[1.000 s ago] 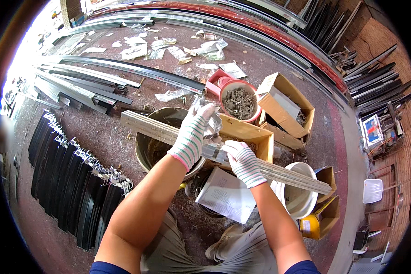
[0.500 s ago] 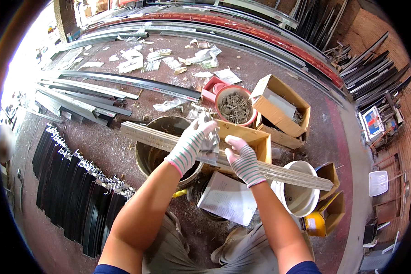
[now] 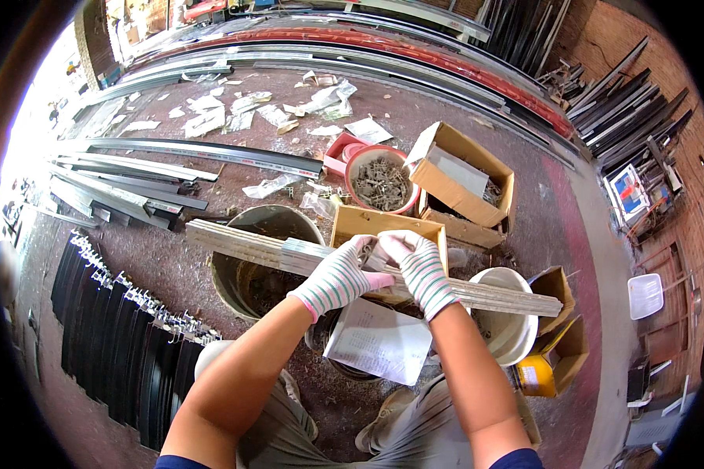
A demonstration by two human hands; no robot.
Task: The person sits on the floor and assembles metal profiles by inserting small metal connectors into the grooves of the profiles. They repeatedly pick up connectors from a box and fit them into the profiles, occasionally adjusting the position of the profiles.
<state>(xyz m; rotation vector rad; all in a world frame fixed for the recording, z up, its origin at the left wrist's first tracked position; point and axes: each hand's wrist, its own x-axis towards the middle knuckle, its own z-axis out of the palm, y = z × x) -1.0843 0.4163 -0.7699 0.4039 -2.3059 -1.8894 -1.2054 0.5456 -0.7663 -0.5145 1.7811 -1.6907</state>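
Over littered floor [image 3: 418, 105], steady left hand [image 3: 332, 279] and right hand [image 3: 425, 273] above planks [image 3: 516, 299], fingers [image 3: 400, 244] bent close; cannot tell whether clamped.

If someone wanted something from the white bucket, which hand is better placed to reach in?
Probably the right hand: it is nearer the white bucket, which stands on that side. The left hand would have to reach across.
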